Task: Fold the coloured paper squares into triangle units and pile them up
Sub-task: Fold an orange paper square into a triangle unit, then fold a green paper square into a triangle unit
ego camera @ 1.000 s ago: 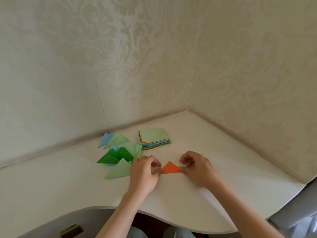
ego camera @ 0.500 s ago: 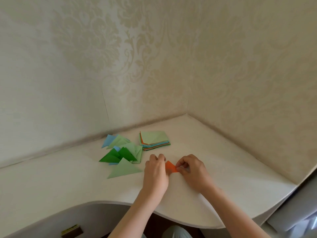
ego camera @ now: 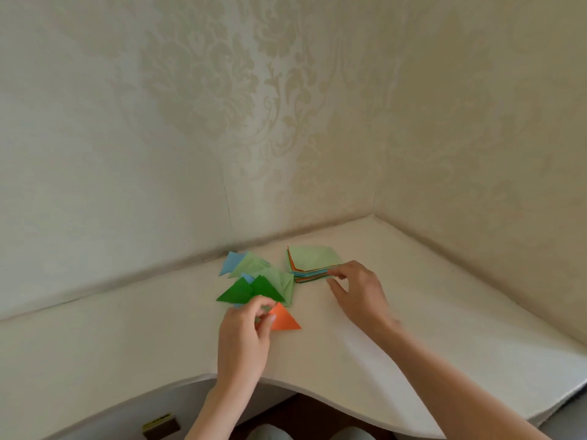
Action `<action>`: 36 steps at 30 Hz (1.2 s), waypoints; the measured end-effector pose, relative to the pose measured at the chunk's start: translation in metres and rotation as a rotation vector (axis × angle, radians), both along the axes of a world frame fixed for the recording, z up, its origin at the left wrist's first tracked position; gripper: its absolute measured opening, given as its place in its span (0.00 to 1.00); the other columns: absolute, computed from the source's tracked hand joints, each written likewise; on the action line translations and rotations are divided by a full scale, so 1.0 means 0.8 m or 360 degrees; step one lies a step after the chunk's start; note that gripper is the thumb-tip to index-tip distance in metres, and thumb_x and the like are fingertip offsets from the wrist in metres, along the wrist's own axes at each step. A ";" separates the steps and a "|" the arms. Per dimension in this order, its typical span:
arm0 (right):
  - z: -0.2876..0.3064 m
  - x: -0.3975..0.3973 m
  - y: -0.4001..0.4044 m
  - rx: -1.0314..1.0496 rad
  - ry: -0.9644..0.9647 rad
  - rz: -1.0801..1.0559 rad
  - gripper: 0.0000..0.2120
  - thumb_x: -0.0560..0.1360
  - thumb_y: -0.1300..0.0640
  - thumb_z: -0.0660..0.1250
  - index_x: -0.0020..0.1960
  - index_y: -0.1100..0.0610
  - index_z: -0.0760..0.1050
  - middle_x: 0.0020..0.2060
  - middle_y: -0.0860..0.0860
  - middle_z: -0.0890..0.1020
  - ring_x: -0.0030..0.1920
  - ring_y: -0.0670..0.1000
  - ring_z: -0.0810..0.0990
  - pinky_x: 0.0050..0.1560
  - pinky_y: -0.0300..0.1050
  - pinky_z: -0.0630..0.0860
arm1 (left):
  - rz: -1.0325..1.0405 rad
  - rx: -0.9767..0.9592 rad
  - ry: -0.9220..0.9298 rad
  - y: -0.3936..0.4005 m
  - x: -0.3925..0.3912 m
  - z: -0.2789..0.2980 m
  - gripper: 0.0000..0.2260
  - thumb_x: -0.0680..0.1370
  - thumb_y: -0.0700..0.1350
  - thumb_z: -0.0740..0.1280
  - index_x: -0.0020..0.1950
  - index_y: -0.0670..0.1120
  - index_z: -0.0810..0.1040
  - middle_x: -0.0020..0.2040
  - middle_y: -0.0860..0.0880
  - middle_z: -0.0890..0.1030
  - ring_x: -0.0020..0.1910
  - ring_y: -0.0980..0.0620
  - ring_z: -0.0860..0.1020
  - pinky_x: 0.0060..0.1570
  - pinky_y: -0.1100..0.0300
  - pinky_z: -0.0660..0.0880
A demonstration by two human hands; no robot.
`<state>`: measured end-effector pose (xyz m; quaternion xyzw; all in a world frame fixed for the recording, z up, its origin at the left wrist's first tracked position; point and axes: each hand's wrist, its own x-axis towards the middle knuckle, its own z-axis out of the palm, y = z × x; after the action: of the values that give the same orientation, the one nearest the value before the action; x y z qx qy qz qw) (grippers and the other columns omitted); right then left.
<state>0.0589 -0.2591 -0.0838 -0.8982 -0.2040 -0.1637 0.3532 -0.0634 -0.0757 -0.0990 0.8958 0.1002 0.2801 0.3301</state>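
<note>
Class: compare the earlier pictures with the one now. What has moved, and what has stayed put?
The orange triangle, earlier held by both hands, has moved left to the pile of folded triangles; only the left hand holds it now. The right hand let go and reached to the stack of squares. Pile and stack stayed.

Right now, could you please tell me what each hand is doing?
Left hand: pinching the orange triangle.
Right hand: open, fingertips at the paper stack; no clear grip.
</note>
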 end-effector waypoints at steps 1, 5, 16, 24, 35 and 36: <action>0.002 0.007 0.010 -0.0045 -0.0004 0.0013 0.10 0.74 0.56 0.69 0.54 0.55 0.81 0.49 0.49 0.81 0.50 0.50 0.79 0.54 0.44 0.73 | 0.0025 0.0015 0.0023 0.007 -0.002 -0.004 0.08 0.73 0.43 0.72 0.48 0.55 0.79 0.37 0.61 0.77 0.39 0.57 0.75 0.35 0.65 0.70; 0.004 0.027 0.045 -0.0272 0.0029 0.0089 0.15 0.77 0.53 0.65 0.62 0.57 0.77 0.61 0.50 0.76 0.59 0.53 0.76 0.62 0.46 0.70 | 0.0062 -0.0028 0.0084 0.022 -0.003 -0.013 0.09 0.71 0.43 0.74 0.45 0.55 0.78 0.37 0.63 0.76 0.40 0.57 0.75 0.35 0.67 0.68; -0.029 0.050 0.072 -0.0623 -0.0321 0.0002 0.08 0.75 0.48 0.65 0.45 0.47 0.83 0.53 0.45 0.81 0.49 0.50 0.80 0.54 0.49 0.62 | 0.0087 0.0059 -0.0005 0.047 0.033 -0.020 0.10 0.69 0.41 0.76 0.43 0.52 0.78 0.40 0.59 0.77 0.42 0.56 0.73 0.40 0.58 0.73; -0.025 0.043 0.074 -0.0557 -0.0405 -0.0061 0.10 0.70 0.55 0.64 0.32 0.51 0.80 0.35 0.44 0.83 0.35 0.49 0.80 0.52 0.46 0.60 | 0.0051 0.0145 -0.0021 0.041 0.031 -0.018 0.07 0.72 0.40 0.73 0.43 0.52 0.79 0.40 0.59 0.78 0.41 0.56 0.75 0.39 0.59 0.74; 0.023 0.007 -0.012 -0.0124 -0.0686 -0.0004 0.07 0.63 0.54 0.79 0.36 0.51 0.81 0.38 0.43 0.83 0.39 0.50 0.80 0.42 0.47 0.69 | -0.0183 0.0116 -0.0201 -0.020 0.037 0.008 0.07 0.73 0.41 0.71 0.50 0.49 0.78 0.44 0.57 0.76 0.41 0.58 0.75 0.42 0.61 0.76; 0.022 0.001 -0.022 -0.0135 -0.0701 0.0021 0.07 0.63 0.54 0.79 0.36 0.51 0.81 0.38 0.42 0.83 0.39 0.49 0.80 0.42 0.46 0.69 | -0.0224 0.0122 -0.0215 -0.029 0.039 0.008 0.09 0.73 0.41 0.72 0.51 0.49 0.78 0.45 0.57 0.75 0.42 0.58 0.75 0.43 0.61 0.76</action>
<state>0.0595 -0.2765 -0.0663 -0.8535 -0.2888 -0.3447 0.2632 -0.0323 -0.0989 -0.0927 0.8917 0.0037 0.3196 0.3204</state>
